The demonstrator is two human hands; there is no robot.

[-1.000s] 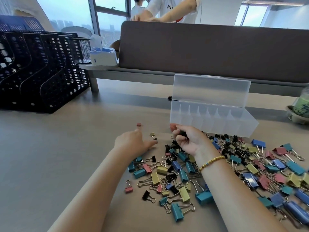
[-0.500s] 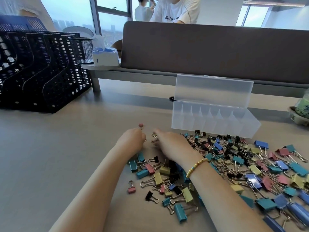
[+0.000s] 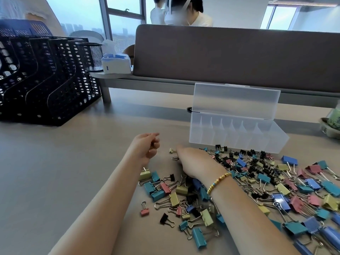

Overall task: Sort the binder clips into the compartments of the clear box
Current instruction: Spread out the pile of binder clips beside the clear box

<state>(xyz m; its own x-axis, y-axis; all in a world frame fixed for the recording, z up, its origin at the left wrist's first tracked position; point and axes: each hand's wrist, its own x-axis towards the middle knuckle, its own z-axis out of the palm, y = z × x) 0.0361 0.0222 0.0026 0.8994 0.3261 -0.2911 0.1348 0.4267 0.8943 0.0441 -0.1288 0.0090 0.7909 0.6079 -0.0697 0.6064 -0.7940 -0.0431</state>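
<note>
Sorting step: looks like the picking-up stage to me, nothing seems to have landed in the box yet

Head view, left hand (image 3: 147,147): centre of the frame, lifted a bit off the table (image 3: 55,172), fingers curled in with the tips pinched together. There might be a tiny clip in there but honestly I can't tell what, if anything, it's got

Head view, right hand (image 3: 196,162): just right of the left one, palm down over the near-left edge of the pile. Fingertips are hidden under the hand, so no clue whether it's pinching anything. A small yellowish clip (image 3: 172,150) sits right at its fingertips

Binder clips (image 3: 257,181): big loose scatter across the lower right of the frame, mixed teal, blue, pink, yellow and black, in different sizes

Clear box (image 3: 237,135): centre right, just behind the pile, lid standing open, row of compartments that all look empty from here

Background: black mesh file rack (image 3: 42,80) upper left, tissue box (image 3: 116,64) beside it, another person behind the divider

Next move, my guess: carry whatever gets picked over to the box and drop it in one compartment, keeping one kind per slot
</note>
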